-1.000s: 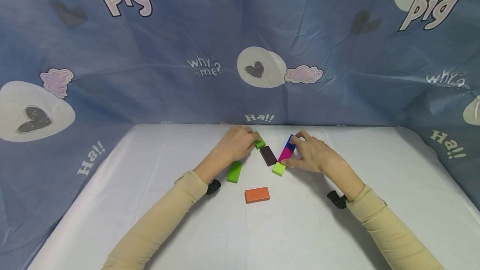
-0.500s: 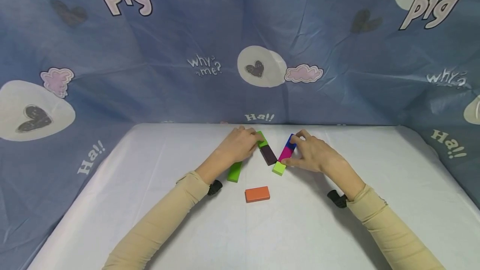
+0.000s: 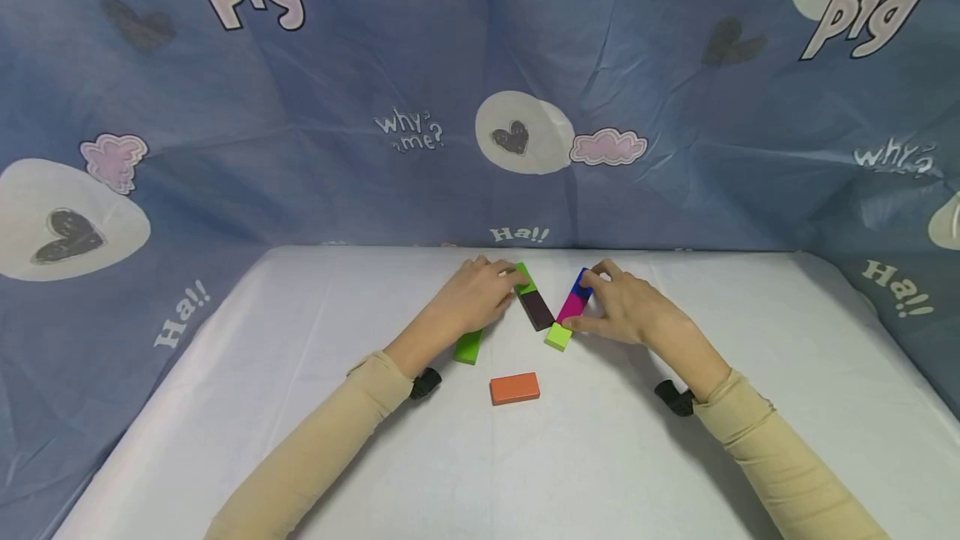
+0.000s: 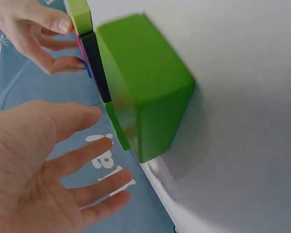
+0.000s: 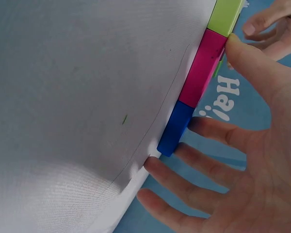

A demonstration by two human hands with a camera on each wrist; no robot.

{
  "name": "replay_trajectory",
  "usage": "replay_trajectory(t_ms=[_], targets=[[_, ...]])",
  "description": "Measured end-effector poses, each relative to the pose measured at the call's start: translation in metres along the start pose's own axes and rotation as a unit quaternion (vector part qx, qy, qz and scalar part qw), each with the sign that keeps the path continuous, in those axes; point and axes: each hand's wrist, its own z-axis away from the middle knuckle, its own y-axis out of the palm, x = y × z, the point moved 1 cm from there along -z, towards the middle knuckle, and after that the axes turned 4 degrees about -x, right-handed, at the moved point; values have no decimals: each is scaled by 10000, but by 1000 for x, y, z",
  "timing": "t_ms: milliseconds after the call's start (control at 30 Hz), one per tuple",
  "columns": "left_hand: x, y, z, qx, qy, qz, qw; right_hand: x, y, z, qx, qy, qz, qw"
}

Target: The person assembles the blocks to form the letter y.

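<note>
In the head view, my right hand rests against the outer side of a row of blocks: blue, magenta and lime. The right wrist view shows its thumb at the magenta block's edge and fingertips along the blue one. My left hand is beside a green block that meets a dark brown block end to end. In the left wrist view its fingers are loosely spread and appear to hold nothing. The two rows form a V, meeting near the lime block.
Another green block lies under the left wrist and is partly hidden in the head view. Nearer the front is an orange block. A blue printed cloth hangs along the back edge of the white table.
The left hand has pushed the far green block against the dark brown one, closing the gap, then drawn slightly away from it. The right hand stays put.
</note>
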Motion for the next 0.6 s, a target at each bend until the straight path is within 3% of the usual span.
replay_trajectory(t_ms=[300,600], targets=[[-10,-2,29,-374,452,-57,9983,1,-1,-1,42,1,55,10000],[-24,-10,73,-811,1043,-121,9912,2,-1,-1,110,50,30,9999]])
